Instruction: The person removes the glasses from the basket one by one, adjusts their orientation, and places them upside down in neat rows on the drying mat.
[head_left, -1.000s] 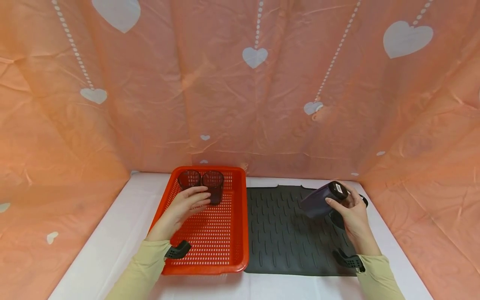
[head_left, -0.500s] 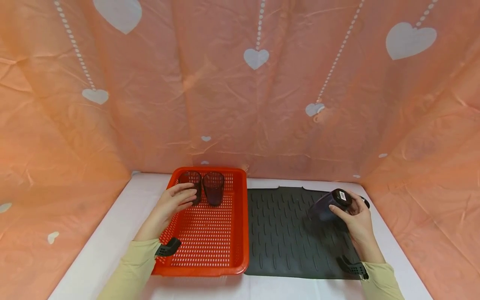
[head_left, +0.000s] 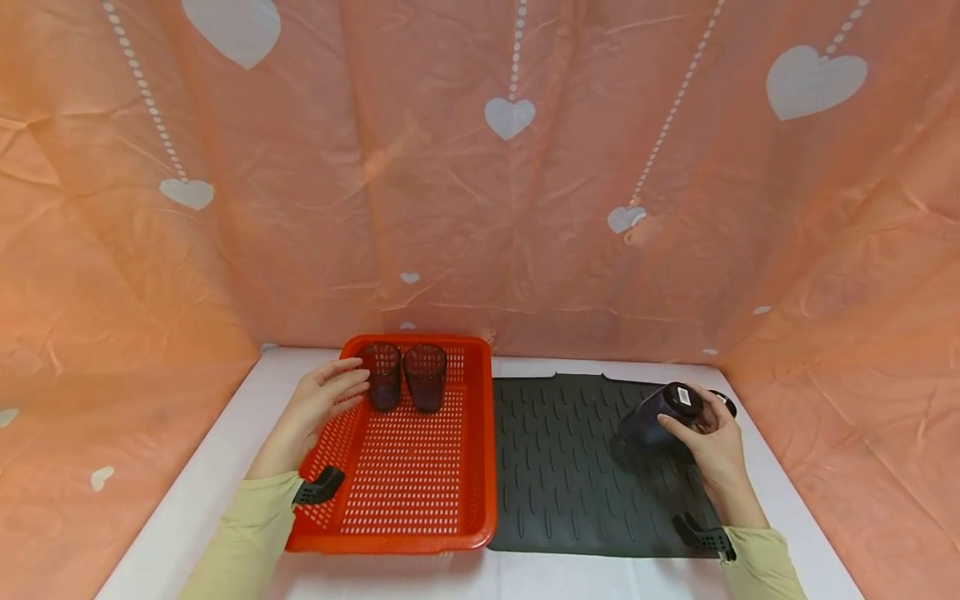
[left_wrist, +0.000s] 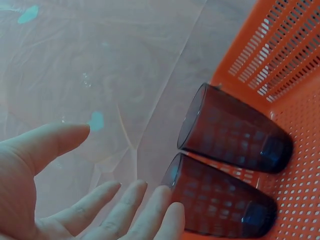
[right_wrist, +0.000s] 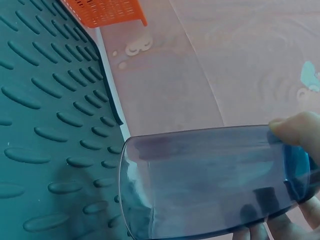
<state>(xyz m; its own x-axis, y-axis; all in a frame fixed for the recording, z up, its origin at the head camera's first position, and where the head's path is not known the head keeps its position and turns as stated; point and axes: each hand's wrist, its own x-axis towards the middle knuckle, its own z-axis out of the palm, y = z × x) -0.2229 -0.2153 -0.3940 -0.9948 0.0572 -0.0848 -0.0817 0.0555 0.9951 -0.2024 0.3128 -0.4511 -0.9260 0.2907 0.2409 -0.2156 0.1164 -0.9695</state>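
Observation:
Two dark purple-tinted glasses stand upright side by side at the back of the red basket [head_left: 474, 467]: a left glass [head_left: 385, 379] and a right glass [head_left: 426, 379]. My left hand [head_left: 311, 410] is beside the left glass, over the basket's left side, fingers extended and thumb apart, holding nothing. My right hand [head_left: 714, 437] grips a third tinted glass [right_wrist: 210, 180] near its base. That glass is tilted, base up and mouth down, over the right part of the dark mat [head_left: 562, 475]. Behind the right hand shows the dark base of another glass [head_left: 724, 402], mostly hidden.
The basket and the ridged mat lie side by side on a white-covered table [head_left: 225, 467]. An orange curtain [head_left: 450, 208] with white hearts closes off the back and sides. Each wrist wears a black strap, such as the left strap [head_left: 318, 486].
My left hand has drawn left, away from the glasses in the basket. The right hand has moved slightly right and down with its glass, then has stayed nearly still.

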